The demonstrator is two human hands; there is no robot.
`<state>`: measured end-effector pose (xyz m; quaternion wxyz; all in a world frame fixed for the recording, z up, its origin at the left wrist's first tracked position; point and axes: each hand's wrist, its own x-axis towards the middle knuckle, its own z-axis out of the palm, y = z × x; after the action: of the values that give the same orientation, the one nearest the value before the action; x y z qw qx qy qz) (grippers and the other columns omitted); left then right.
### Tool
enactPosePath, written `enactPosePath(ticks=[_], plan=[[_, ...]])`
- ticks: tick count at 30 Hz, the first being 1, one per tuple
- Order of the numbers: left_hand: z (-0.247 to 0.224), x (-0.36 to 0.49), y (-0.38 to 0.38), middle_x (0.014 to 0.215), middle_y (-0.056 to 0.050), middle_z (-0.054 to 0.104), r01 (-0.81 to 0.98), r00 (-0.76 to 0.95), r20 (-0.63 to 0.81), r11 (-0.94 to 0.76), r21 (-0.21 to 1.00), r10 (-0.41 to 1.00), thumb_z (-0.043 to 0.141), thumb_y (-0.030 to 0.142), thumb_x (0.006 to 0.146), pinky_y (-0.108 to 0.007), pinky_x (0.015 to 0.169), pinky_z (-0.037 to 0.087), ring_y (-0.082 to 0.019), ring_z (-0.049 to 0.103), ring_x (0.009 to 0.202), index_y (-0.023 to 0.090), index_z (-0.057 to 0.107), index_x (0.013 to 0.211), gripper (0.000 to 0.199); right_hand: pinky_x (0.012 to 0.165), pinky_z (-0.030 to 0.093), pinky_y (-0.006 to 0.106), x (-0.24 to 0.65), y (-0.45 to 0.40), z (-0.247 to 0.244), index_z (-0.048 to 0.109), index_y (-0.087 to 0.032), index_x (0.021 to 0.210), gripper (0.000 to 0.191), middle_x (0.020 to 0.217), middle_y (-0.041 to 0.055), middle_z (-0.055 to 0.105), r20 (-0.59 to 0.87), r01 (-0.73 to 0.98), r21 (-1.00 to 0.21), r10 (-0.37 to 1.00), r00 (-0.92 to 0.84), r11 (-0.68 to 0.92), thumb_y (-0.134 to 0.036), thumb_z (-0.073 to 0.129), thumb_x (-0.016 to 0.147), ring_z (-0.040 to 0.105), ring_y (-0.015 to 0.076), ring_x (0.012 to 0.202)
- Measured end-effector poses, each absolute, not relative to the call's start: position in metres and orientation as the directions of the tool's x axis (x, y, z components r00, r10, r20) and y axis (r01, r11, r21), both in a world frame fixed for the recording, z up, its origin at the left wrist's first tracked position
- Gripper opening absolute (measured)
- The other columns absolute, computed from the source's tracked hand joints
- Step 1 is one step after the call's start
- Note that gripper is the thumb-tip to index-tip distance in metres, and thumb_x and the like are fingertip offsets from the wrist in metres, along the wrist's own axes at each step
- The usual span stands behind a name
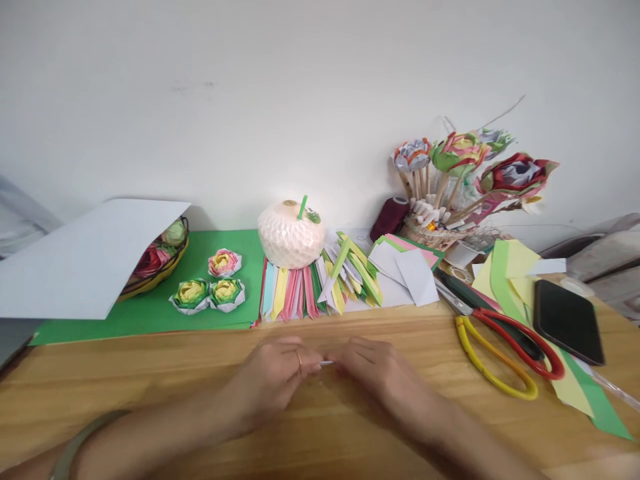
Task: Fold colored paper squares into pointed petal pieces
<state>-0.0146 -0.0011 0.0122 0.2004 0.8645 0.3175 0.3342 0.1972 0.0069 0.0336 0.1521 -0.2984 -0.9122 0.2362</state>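
Both hands meet low over the wooden table (200, 373), fingertips almost touching. A thin strip of white paper (327, 363) shows in the narrow gap between them; most of it is hidden by the fingers. My left hand (277, 373), with a ring on one finger, pinches its left end. On the other side my right hand (373, 367) has its fingers curled over the right end. Just beyond the hands lie folded paper strips (295, 293) in pink, yellow and green, and a looser pile of green and white folded pieces (350, 273).
Paper lotus flowers (227, 293) sit on green sheets (150, 323). White paper (95, 260) covers part of a basket (173, 270). A white ornament (291, 233), thread spool (390, 217) and flower pot (433, 233) stand behind. Scissors (495, 353) and a phone (569, 321) lie right.
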Motion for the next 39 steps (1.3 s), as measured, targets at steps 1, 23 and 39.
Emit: enactPosePath(ticks=[1,23,39], plan=[[0.012,-0.015,-0.001,0.067,-0.002,0.065,0.416,0.582,0.428,-0.706,0.574,0.691,0.029,0.019,0.099,-0.022,0.059,0.044,-0.014,0.056,0.06,0.015,0.065,0.087,0.038,0.069,0.043,0.027,0.199,0.007,0.034,0.056,-0.016,0.112,0.026,0.089,0.0061,0.066,0.107,0.47,-0.556,0.619,-0.778,0.686,-0.011,0.038,0.094,0.059,0.0169,0.079],[0.009,-0.026,0.006,0.065,0.004,0.069,0.439,0.33,0.429,-0.539,0.719,0.841,0.052,0.023,0.089,-0.016,0.061,0.047,-0.01,0.065,0.061,0.02,0.065,0.072,0.021,0.054,0.045,0.019,0.233,0.023,0.051,0.063,-0.017,0.068,0.04,0.059,0.0002,0.065,0.127,0.609,-0.647,0.853,-0.507,0.459,-0.04,0.042,0.093,0.06,0.0119,0.054],[0.001,-0.02,0.002,0.059,0.001,0.065,0.29,0.484,0.688,-0.84,0.458,0.541,0.041,0.024,0.094,-0.016,0.051,0.048,-0.01,0.061,0.051,0.02,0.061,0.077,0.026,0.083,0.05,0.044,0.275,0.068,0.041,0.055,-0.014,0.116,0.03,0.116,0.0106,0.058,0.308,0.986,-0.125,0.94,0.144,-0.11,-0.031,0.056,0.091,0.058,0.0242,0.102]])
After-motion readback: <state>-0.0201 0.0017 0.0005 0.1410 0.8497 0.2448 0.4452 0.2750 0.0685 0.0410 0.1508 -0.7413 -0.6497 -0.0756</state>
